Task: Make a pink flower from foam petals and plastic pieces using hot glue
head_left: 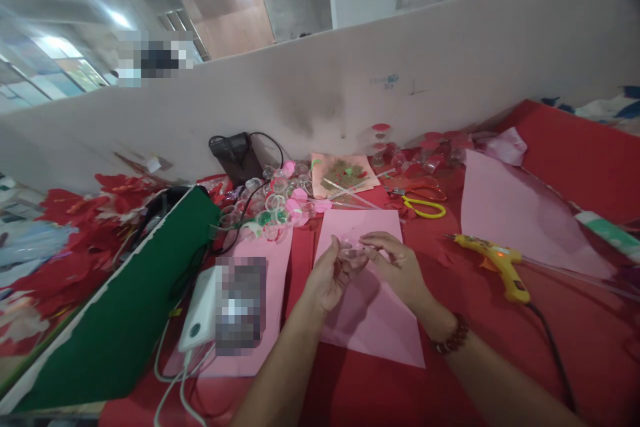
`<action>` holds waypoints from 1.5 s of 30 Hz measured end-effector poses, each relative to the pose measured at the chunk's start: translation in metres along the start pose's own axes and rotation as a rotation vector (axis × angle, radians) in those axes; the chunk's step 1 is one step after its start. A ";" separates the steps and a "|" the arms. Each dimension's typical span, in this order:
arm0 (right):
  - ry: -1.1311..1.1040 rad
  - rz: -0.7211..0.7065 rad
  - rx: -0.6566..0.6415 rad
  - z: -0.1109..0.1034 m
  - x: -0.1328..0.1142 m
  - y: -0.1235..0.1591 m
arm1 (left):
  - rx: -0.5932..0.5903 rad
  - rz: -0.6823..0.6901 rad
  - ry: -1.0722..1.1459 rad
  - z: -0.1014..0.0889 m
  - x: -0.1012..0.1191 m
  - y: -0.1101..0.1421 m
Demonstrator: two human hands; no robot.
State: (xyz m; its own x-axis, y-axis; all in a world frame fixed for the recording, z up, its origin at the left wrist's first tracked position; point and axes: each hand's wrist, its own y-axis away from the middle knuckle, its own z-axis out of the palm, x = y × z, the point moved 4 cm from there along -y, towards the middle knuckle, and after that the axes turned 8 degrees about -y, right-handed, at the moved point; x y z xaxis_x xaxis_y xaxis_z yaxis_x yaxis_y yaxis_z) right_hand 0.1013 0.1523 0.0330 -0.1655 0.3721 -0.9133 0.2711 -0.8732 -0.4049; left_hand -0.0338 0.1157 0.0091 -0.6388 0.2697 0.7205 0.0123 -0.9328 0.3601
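Note:
Over a pink sheet (370,327) my two hands meet around a small clear plastic cup (353,247). My left hand (330,275) is closed on it from the left, palm partly up. From the other side my right hand (400,268) pinches at the cup's edge; its wrist wears a dark red bead bracelet. The fingers cover much of the cup, so its full shape is hard to make out. Behind my hands lies a heap of clear plastic cups (275,202), some with pink or green pieces.
On the right, a yellow glue gun (493,257) lies with its light on, beyond yellow-handled scissors (424,207). A white power bank (201,307) with cables rests at left beside a green board (130,300). Cups with red discs (433,147) stand by the partition (300,93).

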 end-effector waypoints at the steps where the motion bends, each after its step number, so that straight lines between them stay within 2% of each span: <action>1: 0.007 0.010 0.018 -0.001 0.000 0.000 | -0.016 0.005 -0.011 0.000 0.000 0.000; 6: 0.028 0.103 0.095 -0.004 0.004 0.001 | -0.082 0.044 -0.144 0.004 0.001 0.007; 9: 0.023 0.149 0.085 -0.003 0.007 0.001 | -0.066 0.131 -0.217 0.008 0.005 0.012; 12: 0.000 0.180 0.069 -0.003 0.007 0.001 | -0.055 0.180 -0.196 0.009 0.008 0.013; 15: -0.044 0.187 0.101 -0.004 0.004 0.001 | -0.043 0.140 -0.111 0.007 0.007 0.010; 20: -0.010 0.320 0.081 -0.002 0.011 0.003 | -0.027 0.066 -0.085 0.001 0.003 0.007; 24: 0.050 0.244 0.067 -0.002 0.014 0.001 | -0.018 0.101 -0.134 0.003 0.006 0.008; 28: -0.021 0.261 0.075 -0.003 0.015 0.000 | 0.009 0.160 -0.133 0.002 0.008 0.007; 31: -0.102 0.302 0.055 -0.002 0.015 0.001 | 0.018 0.134 -0.079 -0.001 0.007 0.005; 36: -0.040 0.292 -0.004 0.001 0.016 0.001 | -0.040 0.051 -0.158 0.004 0.006 0.008; 41: -0.047 0.304 0.026 -0.001 0.018 0.001 | 0.026 0.105 -0.208 0.004 0.011 0.010; 45: -0.004 0.313 0.019 -0.002 0.022 0.000 | 0.005 0.068 -0.215 0.006 0.010 0.011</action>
State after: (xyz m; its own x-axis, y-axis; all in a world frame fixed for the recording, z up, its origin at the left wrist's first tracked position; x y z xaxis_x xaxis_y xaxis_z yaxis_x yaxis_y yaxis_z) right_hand 0.0993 0.1605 0.0131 -0.0809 0.0832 -0.9932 0.2916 -0.9509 -0.1034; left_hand -0.0358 0.1099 0.0239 -0.4577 0.2510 0.8530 0.0540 -0.9497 0.3085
